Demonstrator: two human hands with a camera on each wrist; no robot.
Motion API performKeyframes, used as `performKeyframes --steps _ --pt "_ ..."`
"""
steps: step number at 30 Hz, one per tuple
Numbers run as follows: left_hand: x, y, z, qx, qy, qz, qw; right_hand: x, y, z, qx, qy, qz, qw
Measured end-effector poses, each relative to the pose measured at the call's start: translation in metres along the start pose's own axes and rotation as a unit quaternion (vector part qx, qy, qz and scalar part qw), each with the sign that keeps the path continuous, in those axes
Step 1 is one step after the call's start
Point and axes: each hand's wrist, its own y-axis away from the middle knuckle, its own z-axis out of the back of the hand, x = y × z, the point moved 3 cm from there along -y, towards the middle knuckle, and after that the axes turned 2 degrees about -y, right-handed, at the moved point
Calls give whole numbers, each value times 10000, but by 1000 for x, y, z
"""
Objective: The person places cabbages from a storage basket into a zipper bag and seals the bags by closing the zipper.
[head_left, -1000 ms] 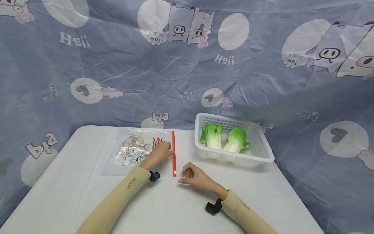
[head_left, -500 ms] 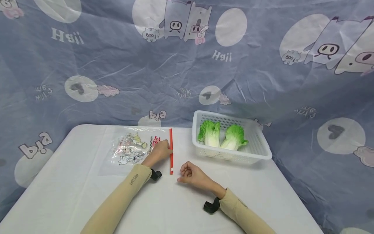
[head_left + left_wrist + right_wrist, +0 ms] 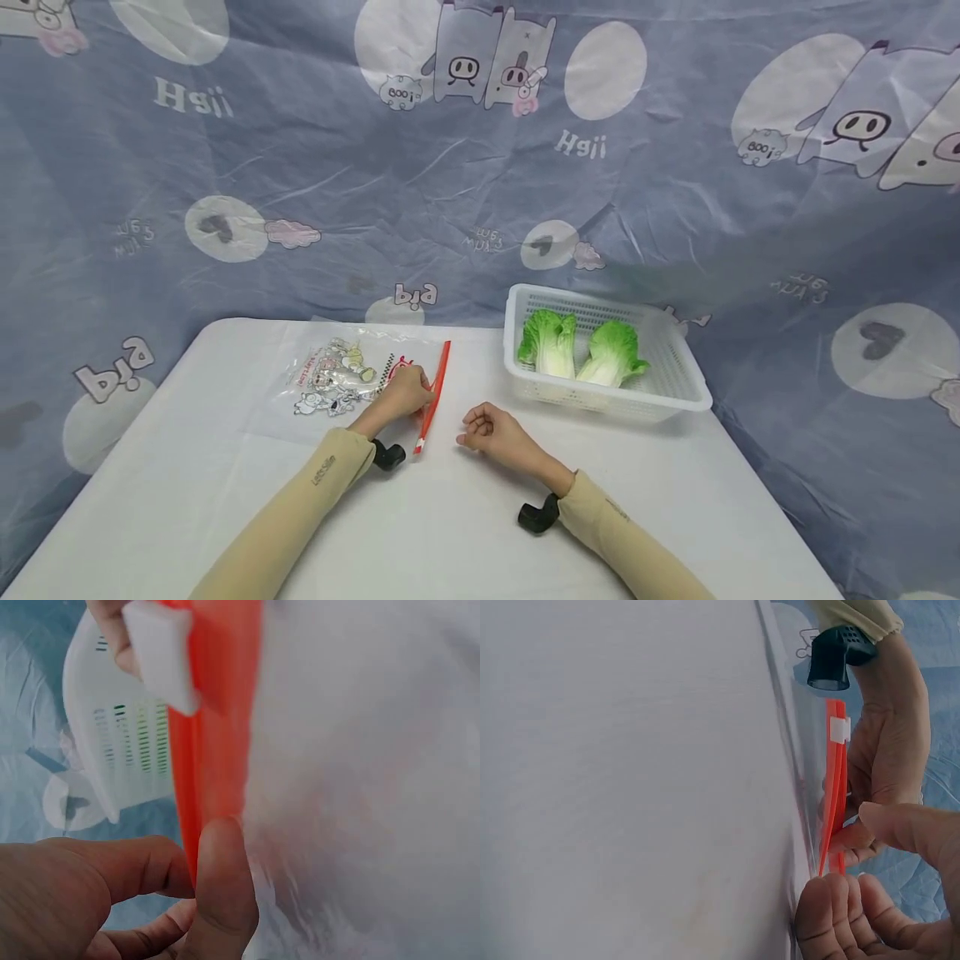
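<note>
A clear slider zip bag (image 3: 273, 408) printed with cartoon figures lies on the left of the white table. My left hand (image 3: 405, 392) pinches its red zip strip (image 3: 441, 375) near the middle. Close up in the left wrist view, thumb and index finger sit on either side of the red strip, and the white slider (image 3: 159, 656) is at one end of it. To the right of the strip hovers my right hand (image 3: 498, 437), fingers loosely curled, holding nothing. In the right wrist view the strip's two sides look slightly parted near the left hand's fingers.
Behind the right hand stands a white slotted plastic basket (image 3: 675, 367). Inside it lie two small leafy cabbages, a left one (image 3: 553, 346) and a right one (image 3: 611, 354). A blue-grey printed curtain (image 3: 465, 183) hangs along the back edge of the white-covered table (image 3: 420, 533).
The left hand has tilted the red strip: its near end has swung left, and the bag has shifted a little left with it. The right hand stays about where it was.
</note>
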Motion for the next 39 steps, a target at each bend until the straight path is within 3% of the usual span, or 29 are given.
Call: performKeyframes --steps 5,12,15,20,26,32,39 --pt "-3 8 10 16 60 10 10000 -2 -27 -7 -359 -517 -303 9976" --pt "-12 16 21 -185 224 142 9995 -22 -76 -21 -1049 -1373 -817 9816" --pt "-15 20 28 -300 240 66 9992 -20 -89 -23 -1214 -1699 -778 9749" --pt "-24 27 47 -511 266 58 9983 -18 -102 -24 -1571 -1672 -631 9713" --pt "-32 34 72 -1305 147 -17 9913 -19 -117 -26 -1707 -1712 -595 9685" --pt "-40 50 105 -2330 -245 -249 9718 -23 -129 -29 -1732 -1648 -557 9694" --pt "-46 66 133 -2885 -569 -247 9555 -34 -135 -25 -1690 -1777 -777 9663"
